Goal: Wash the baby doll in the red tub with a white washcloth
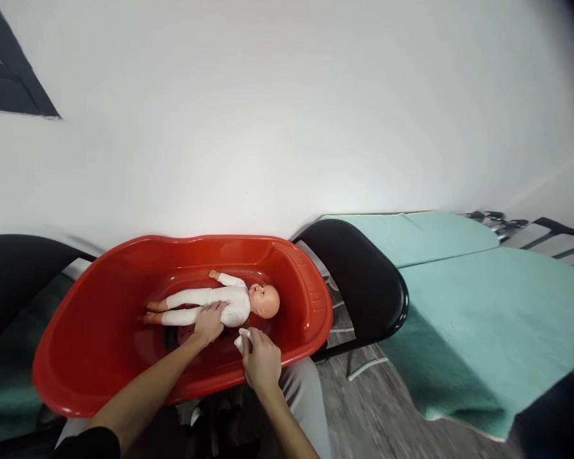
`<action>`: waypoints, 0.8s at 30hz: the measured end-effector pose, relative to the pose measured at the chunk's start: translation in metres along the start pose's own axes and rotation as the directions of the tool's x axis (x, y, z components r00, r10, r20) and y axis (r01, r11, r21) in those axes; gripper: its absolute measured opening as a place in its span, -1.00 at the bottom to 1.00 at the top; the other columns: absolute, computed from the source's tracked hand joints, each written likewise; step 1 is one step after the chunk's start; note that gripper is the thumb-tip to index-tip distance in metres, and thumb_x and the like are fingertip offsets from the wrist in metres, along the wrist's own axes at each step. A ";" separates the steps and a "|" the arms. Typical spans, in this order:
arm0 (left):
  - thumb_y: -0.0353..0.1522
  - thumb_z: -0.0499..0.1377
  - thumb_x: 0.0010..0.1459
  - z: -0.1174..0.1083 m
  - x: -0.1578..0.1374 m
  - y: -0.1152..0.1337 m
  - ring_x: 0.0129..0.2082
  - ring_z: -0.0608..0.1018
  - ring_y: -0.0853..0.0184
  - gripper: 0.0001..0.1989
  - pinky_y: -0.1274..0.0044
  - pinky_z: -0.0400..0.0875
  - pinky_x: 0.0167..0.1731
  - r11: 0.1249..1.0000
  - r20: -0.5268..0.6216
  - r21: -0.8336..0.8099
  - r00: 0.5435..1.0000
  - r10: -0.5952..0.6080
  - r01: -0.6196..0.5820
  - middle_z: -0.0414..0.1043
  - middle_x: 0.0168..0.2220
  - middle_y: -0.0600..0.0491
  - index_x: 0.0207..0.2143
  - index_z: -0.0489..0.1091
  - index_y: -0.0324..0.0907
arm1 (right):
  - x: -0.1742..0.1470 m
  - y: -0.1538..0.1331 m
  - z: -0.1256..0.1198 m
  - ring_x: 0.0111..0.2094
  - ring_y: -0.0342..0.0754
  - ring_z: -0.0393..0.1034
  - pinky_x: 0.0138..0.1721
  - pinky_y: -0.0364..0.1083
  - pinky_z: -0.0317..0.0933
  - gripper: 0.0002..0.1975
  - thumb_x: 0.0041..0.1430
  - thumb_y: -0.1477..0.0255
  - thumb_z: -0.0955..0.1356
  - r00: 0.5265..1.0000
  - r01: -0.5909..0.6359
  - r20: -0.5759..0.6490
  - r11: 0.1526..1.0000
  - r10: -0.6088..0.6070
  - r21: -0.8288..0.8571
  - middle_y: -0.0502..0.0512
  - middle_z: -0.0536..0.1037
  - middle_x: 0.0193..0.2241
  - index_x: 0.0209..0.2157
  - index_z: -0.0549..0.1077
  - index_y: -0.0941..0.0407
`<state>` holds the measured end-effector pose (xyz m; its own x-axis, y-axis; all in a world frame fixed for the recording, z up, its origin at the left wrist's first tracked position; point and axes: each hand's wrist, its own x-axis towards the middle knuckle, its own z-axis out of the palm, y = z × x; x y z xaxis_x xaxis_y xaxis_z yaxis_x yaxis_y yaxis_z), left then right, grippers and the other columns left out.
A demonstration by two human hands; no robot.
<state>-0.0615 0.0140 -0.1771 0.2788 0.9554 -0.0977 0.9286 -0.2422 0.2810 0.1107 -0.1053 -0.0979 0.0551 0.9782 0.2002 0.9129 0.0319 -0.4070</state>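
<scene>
A baby doll [232, 299] with a white cloth body lies on its back in a red baby bathtub [100, 376], its bald head to the right and its feet to the left. My left hand [210, 320] grips the doll at its near side, around where the near arm lies, which the hand hides. Just past the tub's near rim, my right hand [262, 360] pinches a small white cloth [242, 340]. This cloth is close to the doll's shoulder and head but apart from them. Something dark, partly hidden by my left hand, shows on the tub floor.
The tub sits between a black folding chair [358, 280] on the right and a black chair back [19, 274] on the left. Tables with pale green cloths [497, 319] stand farther right. A white wall [268, 115] rises behind, with grey flooring [368, 414] below.
</scene>
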 end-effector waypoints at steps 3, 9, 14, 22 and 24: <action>-0.55 0.07 0.04 -0.017 -0.006 0.008 -0.04 0.55 0.04 -0.36 0.39 0.33 -0.04 0.999 0.024 -0.040 1.000 -0.013 0.014 0.49 0.07 -0.11 0.22 0.36 -0.15 | 0.001 -0.002 -0.003 -0.31 -0.08 0.46 -0.34 -0.13 0.04 -0.75 0.45 0.33 0.22 1.000 -0.021 0.016 1.000 0.021 -0.008 0.03 0.57 -0.34 -0.23 0.49 0.07; -0.44 0.16 0.05 -0.048 -0.014 0.014 -0.11 0.57 0.07 -0.42 0.46 0.30 -0.16 0.980 0.141 -0.178 0.988 -0.059 0.084 0.61 -0.11 -0.09 0.17 0.42 -0.14 | 0.001 -0.007 -0.008 -0.31 -0.08 0.47 -0.36 -0.14 0.01 -0.77 0.44 0.33 0.22 0.997 -0.038 0.060 0.999 0.039 -0.019 0.01 0.59 -0.32 -0.22 0.49 0.06; -0.40 0.16 -0.01 -0.049 -0.007 0.003 -0.18 0.59 0.16 -0.52 0.50 0.30 -0.26 0.961 0.193 -0.245 0.978 -0.078 0.125 0.63 -0.16 -0.02 0.01 0.51 -0.08 | 0.003 -0.008 -0.010 -0.32 -0.08 0.48 -0.38 -0.16 0.01 -0.77 0.42 0.32 0.24 0.994 -0.054 0.092 0.997 0.058 -0.047 0.02 0.61 -0.30 -0.21 0.49 0.06; -0.37 0.16 -0.04 -0.031 0.007 -0.016 -0.27 0.59 0.25 -0.53 0.56 0.27 -0.39 0.905 0.244 -0.381 0.965 -0.100 0.190 0.62 -0.21 0.03 -0.02 0.50 -0.15 | 0.005 -0.015 -0.013 -0.34 -0.06 0.50 -0.36 -0.17 0.09 -0.82 0.34 0.31 0.30 0.980 -0.098 0.166 0.992 0.109 -0.077 0.05 0.63 -0.31 -0.25 0.52 0.04; -0.39 0.16 -0.03 -0.029 0.008 -0.018 -0.30 0.57 0.29 -0.56 0.57 0.27 -0.39 0.897 0.245 -0.397 0.964 -0.099 0.193 0.62 -0.24 0.06 -0.04 0.49 -0.16 | 0.009 -0.012 -0.011 -0.38 -0.06 0.49 -0.37 -0.17 0.10 -0.83 0.29 0.31 0.33 0.970 -0.125 0.209 0.992 0.127 -0.021 0.05 0.63 -0.36 -0.30 0.54 0.06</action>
<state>-0.0829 0.0306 -0.1553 0.2370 0.9039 -0.3561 0.7897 0.0343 0.6126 0.1043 -0.0995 -0.0814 0.0851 0.9954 -0.0436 0.9071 -0.0955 -0.4099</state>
